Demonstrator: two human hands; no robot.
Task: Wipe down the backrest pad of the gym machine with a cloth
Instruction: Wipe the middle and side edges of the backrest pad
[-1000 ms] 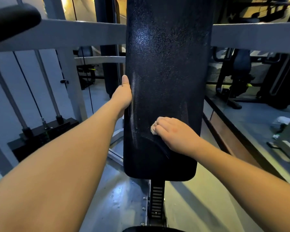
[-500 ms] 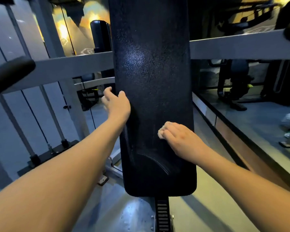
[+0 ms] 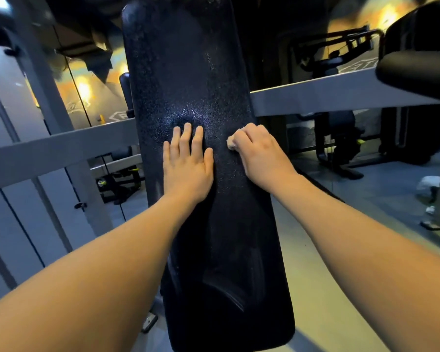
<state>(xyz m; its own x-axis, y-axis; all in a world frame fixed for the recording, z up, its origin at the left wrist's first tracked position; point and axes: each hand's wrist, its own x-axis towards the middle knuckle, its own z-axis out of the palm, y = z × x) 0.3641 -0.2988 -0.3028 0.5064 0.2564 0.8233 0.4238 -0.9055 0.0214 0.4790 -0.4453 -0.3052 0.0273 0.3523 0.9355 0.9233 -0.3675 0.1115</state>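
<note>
Okay, big black backrest pad (image 3: 188,72) fills the centre, upright with a slight tilt, textured surface with a shine spot just above the hands. Faint curved streaks low on the pad.

Grey frame crossbar (image 3: 315,97) runs behind the pad to the right, with a matching grey bar (image 3: 61,146) on the left. Black padded roller (image 3: 417,59) upper right sits in front of the crossbar end and blocks part of the background. Dark gym machine (image 3: 341,138) stands further back on the right, well apart from the pad. Thin cable (image 3: 78,90) hangs on the left behind the frame.

Both forearms reach in from the bottom corners.

Left hand (image 3: 187,168) lies flat on the pad around mid-height, palm down. Its fingers (image 3: 186,138) are straight and close together, thumb out to the side, nothing held.

Right hand (image 3: 258,151) is just beside it at the pad's right edge, knuckles up. Its fingers (image 3: 249,133) are curled tight round a small pale cloth (image 3: 230,143), pressing it against the pad surface. Only a bit of cloth sticks out at the thumb side; the rest is hidden in the fist.

Small white object (image 3: 428,182) on the floor far right, blurred, cannot tell what it is.
</note>
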